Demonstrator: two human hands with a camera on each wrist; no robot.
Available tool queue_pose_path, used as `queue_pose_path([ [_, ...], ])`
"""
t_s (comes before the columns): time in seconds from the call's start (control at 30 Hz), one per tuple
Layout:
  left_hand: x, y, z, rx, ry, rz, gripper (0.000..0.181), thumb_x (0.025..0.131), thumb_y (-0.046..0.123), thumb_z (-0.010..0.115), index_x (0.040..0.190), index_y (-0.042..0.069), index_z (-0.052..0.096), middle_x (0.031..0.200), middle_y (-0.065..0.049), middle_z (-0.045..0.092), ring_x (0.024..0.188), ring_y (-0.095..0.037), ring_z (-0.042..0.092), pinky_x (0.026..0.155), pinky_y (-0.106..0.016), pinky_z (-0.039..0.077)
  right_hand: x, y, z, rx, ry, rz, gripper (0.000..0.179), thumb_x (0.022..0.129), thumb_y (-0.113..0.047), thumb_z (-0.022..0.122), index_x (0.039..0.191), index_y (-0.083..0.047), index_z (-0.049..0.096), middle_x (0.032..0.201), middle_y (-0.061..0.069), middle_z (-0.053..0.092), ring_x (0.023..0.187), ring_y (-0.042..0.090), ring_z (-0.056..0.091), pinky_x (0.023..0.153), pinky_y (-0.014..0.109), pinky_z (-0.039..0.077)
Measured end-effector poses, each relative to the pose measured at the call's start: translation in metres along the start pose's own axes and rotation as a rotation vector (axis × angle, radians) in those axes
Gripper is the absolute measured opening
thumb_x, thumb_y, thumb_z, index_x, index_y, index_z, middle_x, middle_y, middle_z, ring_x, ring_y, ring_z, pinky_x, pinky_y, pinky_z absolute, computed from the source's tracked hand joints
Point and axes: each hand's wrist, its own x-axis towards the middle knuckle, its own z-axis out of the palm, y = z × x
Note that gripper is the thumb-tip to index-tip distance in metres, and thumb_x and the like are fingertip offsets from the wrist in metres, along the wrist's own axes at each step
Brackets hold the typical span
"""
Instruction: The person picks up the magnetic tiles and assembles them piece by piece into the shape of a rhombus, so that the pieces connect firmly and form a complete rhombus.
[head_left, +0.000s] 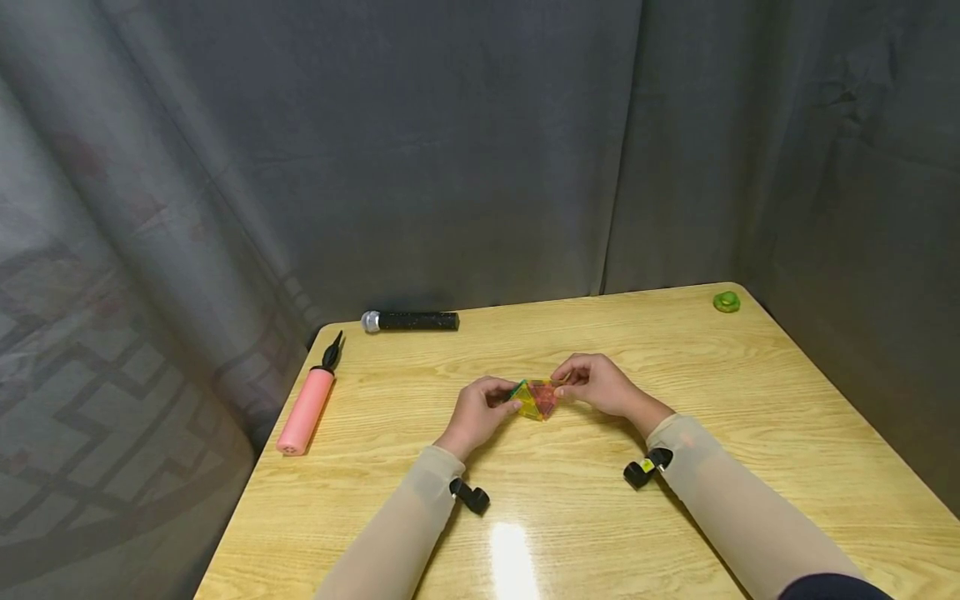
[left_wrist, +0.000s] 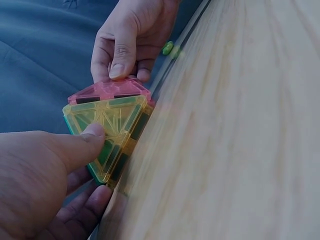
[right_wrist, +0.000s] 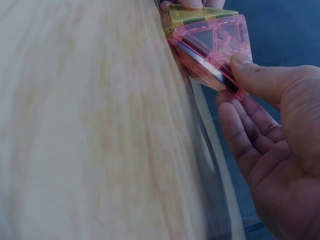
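Note:
In the head view, a see-through yellow triangular magnetic tile point(head_left: 527, 403) and a pink one point(head_left: 545, 400) meet edge to edge just above the table, forming a small joined piece. My left hand point(head_left: 478, 413) pinches the yellow side between thumb and fingers. A green tile edge point(left_wrist: 68, 125) shows behind the yellow tile in the left wrist view. From the other side, my right hand point(head_left: 602, 387) pinches the pink tile, its thumb point(right_wrist: 241, 59) on the face and fingers beneath. The piece's underside is mostly hidden.
A black microphone point(head_left: 416, 322) with a silver head lies at the table's back left. Along the left edge rests a pink hand pump point(head_left: 307, 412) with a black nozzle. A small green object point(head_left: 726, 302) sits in the far right corner. Grey curtains point(head_left: 450, 150) surround the wooden table point(head_left: 600, 533).

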Motion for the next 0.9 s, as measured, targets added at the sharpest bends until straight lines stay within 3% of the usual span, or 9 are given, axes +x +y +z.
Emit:
queue_pose_path([
  [0.1,-0.001,0.0,-0.001,-0.001,-0.008,-0.003,0.028,0.092,0.017,0.083,0.119,0.015,0.077,0.109,0.004,0.074,0.093,-0.009,0.068,0.08,-0.026,0.058,0.001,0.009,0.001,0.01,0.008,-0.005,0.021,0.091,-0.004,0.082,0.112,-0.002,0.077,0.105,0.015,0.073,0.087,0.033,0.066,0.068,0.027,0.054],
  [0.43,-0.001,-0.003,-0.001,-0.009,-0.006,0.015,0.026,0.092,0.016,0.083,0.118,0.015,0.076,0.106,0.004,0.075,0.092,-0.01,0.068,0.078,-0.027,0.058,0.002,0.007,0.0,0.0,0.014,-0.017,0.019,0.089,-0.011,0.085,0.107,-0.013,0.079,0.1,0.004,0.074,0.084,0.024,0.066,0.068,0.03,0.056],
  [0.73,0.001,-0.002,-0.006,0.01,-0.045,-0.002,0.031,0.093,0.015,0.082,0.123,0.013,0.074,0.111,0.001,0.073,0.096,-0.012,0.068,0.083,-0.027,0.058,0.001,0.006,-0.004,-0.004,-0.011,-0.008,0.018,0.093,-0.014,0.083,0.109,-0.011,0.078,0.106,0.005,0.073,0.088,0.023,0.067,0.071,0.031,0.057],
  [0.9,0.002,-0.002,-0.016,0.038,-0.055,0.009,0.037,0.096,0.019,0.08,0.13,0.009,0.07,0.122,-0.005,0.07,0.107,-0.02,0.068,0.089,-0.033,0.058,0.001,0.005,-0.012,-0.045,0.023,0.022,0.018,0.097,-0.017,0.078,0.112,-0.008,0.078,0.106,0.004,0.072,0.088,0.023,0.065,0.068,0.034,0.055],
])
